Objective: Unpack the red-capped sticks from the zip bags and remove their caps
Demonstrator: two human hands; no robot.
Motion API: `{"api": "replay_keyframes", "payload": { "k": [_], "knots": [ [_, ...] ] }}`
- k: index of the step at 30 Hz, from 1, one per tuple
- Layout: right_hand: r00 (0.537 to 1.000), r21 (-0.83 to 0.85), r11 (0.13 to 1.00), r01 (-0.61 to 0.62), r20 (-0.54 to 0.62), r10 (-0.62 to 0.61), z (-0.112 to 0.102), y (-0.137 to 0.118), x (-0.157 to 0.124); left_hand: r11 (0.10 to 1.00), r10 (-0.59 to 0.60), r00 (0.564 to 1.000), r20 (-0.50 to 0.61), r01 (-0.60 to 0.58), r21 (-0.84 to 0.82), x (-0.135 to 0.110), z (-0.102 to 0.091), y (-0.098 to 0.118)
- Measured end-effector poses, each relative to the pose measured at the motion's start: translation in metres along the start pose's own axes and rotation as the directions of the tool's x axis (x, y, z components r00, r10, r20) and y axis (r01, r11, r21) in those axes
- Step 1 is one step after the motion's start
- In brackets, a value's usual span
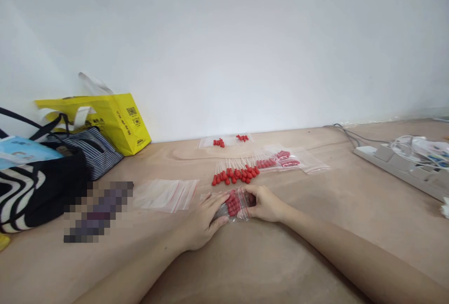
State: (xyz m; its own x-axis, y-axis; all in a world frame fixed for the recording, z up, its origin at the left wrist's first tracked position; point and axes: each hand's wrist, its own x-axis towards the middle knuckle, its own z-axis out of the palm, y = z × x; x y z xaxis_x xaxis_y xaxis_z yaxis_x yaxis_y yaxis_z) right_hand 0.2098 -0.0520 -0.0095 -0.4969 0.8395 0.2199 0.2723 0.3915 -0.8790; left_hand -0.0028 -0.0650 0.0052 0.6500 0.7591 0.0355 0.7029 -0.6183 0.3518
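Forearms (pixel 140 266) reach up to a small zip-lock bag (pixel 242 201) packed with red heads (pixel 233 203)

Nearest the head camera, both bare forearms cross the wood-toned tabletop (pixel 224 271) from the bottom and right edges. Between the two hands, near the middle of the table, lies the clear zip-lock bag, its red heads bunched together behind the film. The left hand (pixel 206 217) spreads over its left end, fingers outstretched and thumb apart; whether it grips the film, I cannot tell. The right hand (pixel 262 204) holds the red-lined mouth between thumb and fingers.

Just beyond the held bag, loose red-headed sticks (pixel 234 176) lie in a row, heads toward the camera. Their right end adjoins filled bags (pixel 280 158), which overlap one another. Farther back, near the wall (pixel 224 51), two clusters of red heads (pixel 219 143) lie on clear film. Left of the left hand, flat clear bags (pixel 161 194) overlap in a fanned stack.

At the far left stand a yellow tote bag (pixel 121 121), a striped pouch (pixel 100 152) and a black bag with white curved stripes (pixel 75 177); a pixelated object (pixel 100 213) lies in front. At far right, a white power strip (pixel 400 175) carries plugs and coiled cables (pixel 403 142).
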Motion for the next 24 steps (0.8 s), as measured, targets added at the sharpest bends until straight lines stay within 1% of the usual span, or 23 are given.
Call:
{"api": "replay_keyframes", "payload": {
  "k": [3,7,9,11,13,16,18,19,21,24],
  "knots": [
    [0.998,0.005,0.998,-0.058,-0.008,0.058,0.001,0.0,0.001,1.0,0.012,1.0,-0.018,-0.012,0.002,0.0,0.002,-0.002],
    [0.995,-0.049,0.995,-0.092,-0.038,0.09,0.004,0.007,0.003,1.0,0.02,1.0,-0.002,-0.02,-0.001,0.0,0.003,-0.004],
    [0.998,-0.058,0.996,-0.061,-0.032,0.059,0.005,0.01,0.002,1.0,0.022,1.0,0.014,-0.022,0.004,0.0,0.001,-0.003],
    [1.0,-0.062,0.998,0.005,-0.006,-0.005,0.007,0.01,0.002,1.0,0.019,0.999,0.028,-0.019,0.008,0.0,0.0,-0.001],
    [0.996,-0.103,0.991,0.086,0.022,-0.084,0.007,0.009,0.002,1.0,0.01,0.999,0.033,-0.01,0.008,0.0,-0.001,0.0],
    [0.984,-0.278,0.944,0.179,0.037,-0.176,0.005,0.005,0.002,1.0,-0.004,0.999,0.036,0.003,0.009,0.0,-0.002,0.001],
    [0.982,-0.395,0.9,0.183,0.022,-0.19,0.003,0.004,0.003,1.0,-0.008,0.999,0.042,0.007,0.01,-0.001,-0.002,0.001],
    [0.984,-0.423,0.891,0.167,0.011,-0.18,0.002,0.004,0.003,1.0,-0.009,0.999,0.048,0.009,0.01,-0.001,-0.002,0.001],
    [0.989,-0.408,0.903,0.135,0.001,-0.148,0.002,0.006,0.003,1.0,-0.016,0.998,0.059,0.015,0.013,-0.001,-0.003,0.002],
    [0.994,-0.239,0.965,0.109,0.042,-0.102,0.002,0.01,0.002,1.0,-0.026,0.997,0.066,0.025,0.018,-0.001,-0.004,0.004]
  ]
}}
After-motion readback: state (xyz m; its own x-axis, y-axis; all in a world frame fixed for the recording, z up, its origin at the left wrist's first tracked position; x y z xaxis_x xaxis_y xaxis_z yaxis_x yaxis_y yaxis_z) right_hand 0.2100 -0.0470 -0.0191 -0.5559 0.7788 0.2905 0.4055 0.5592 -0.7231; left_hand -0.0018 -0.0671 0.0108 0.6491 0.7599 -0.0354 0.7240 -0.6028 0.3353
